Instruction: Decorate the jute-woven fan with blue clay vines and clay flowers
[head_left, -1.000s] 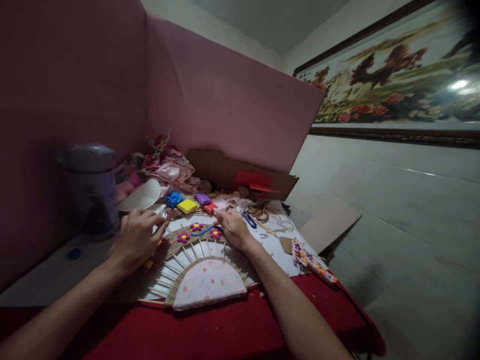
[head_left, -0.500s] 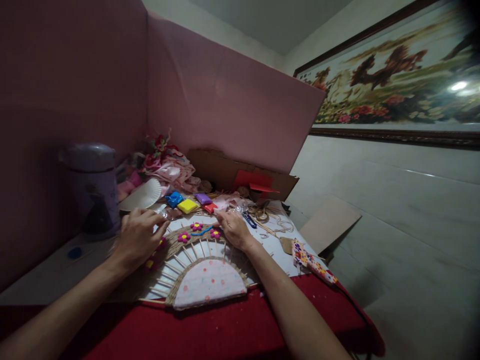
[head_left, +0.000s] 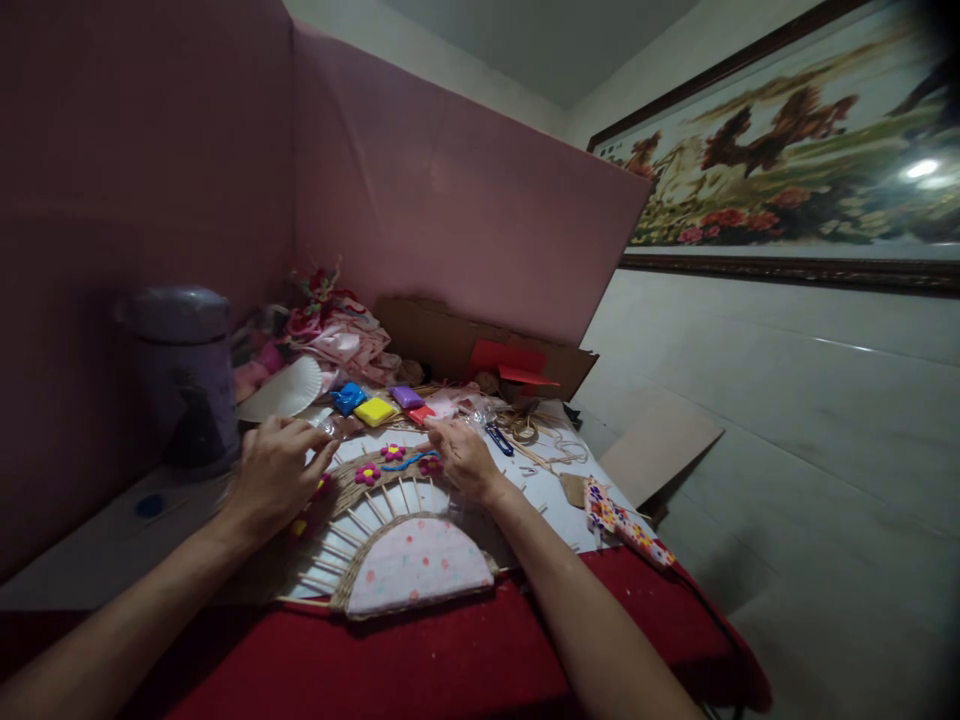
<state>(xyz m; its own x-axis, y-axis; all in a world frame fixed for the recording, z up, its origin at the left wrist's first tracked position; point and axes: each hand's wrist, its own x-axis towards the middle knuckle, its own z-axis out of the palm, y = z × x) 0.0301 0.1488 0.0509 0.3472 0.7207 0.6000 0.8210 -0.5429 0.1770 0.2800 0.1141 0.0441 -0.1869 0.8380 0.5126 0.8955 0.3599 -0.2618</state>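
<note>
A half-round fan [head_left: 360, 488] of thin sticks and woven cord lies on a white board, with a pale dotted cloth panel [head_left: 420, 567] at its base. Magenta clay flowers with yellow centres [head_left: 367, 474] decorate its cord band. Between flowers runs a wavy blue clay strand [head_left: 403, 464]. My right hand [head_left: 466, 460] has its fingers closed at the strand's right end, partly covering one flower. Over the fan's left side, my left hand [head_left: 279, 472] is bent with thumb and fingertips close together; what they hold, if anything, is hidden.
Behind the fan lie blue [head_left: 348, 399], yellow [head_left: 374, 411] and purple clay packets [head_left: 406, 397]. A lilac canister [head_left: 187, 400] stands left. To the right are a dark blue cutter [head_left: 499, 440] and a flower-patterned glue gun [head_left: 626, 525]. Red cloth [head_left: 420, 665] covers the table's front.
My right hand has shifted slightly at the blue strand's right end and now covers more of the flower there. My left hand stays in place.
</note>
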